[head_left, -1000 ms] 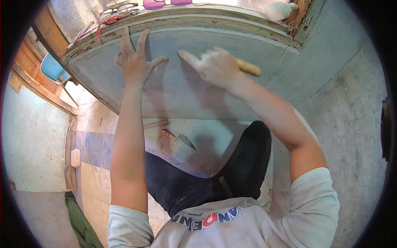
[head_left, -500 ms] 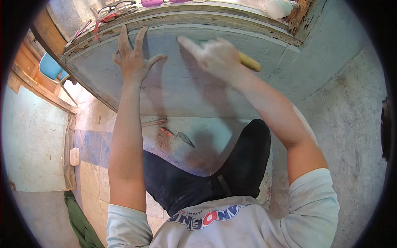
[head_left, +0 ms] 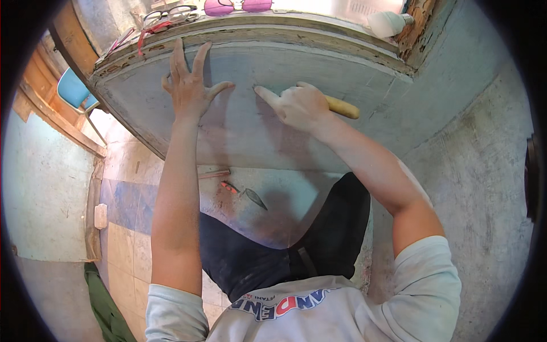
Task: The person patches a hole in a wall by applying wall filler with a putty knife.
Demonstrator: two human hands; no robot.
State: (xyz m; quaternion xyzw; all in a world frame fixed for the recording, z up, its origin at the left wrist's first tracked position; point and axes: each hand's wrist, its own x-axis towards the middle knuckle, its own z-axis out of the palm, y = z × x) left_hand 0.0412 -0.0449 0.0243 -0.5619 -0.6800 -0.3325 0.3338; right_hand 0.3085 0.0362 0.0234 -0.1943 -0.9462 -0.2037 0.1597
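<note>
My left hand [head_left: 189,94] lies spread against the grey-blue wall panel [head_left: 233,134], its fingertips reaching up to the wooden ledge. To its right, my right hand [head_left: 302,107] is closed around a tool with a yellow handle [head_left: 344,107]. The index finger points left along the panel; the tool's working end is hidden under the hand. Below, on the floor between my legs, lie a small trowel with a pointed grey blade [head_left: 254,199] and red handle [head_left: 229,187], and a thin reddish rod [head_left: 215,174].
On the ledge [head_left: 296,35] rest clear glasses [head_left: 169,16], pink-lensed glasses [head_left: 239,6] and a white light bulb [head_left: 388,24]. A blue chair [head_left: 75,89] stands at far left. Green cloth [head_left: 106,302] hangs at lower left. A rough grey wall [head_left: 456,188] rises on the right.
My right hand has slid down the panel with the yellow-handled tool. The left hand stays spread in place, while the whole view has shifted slightly, showing more of the ledge.
</note>
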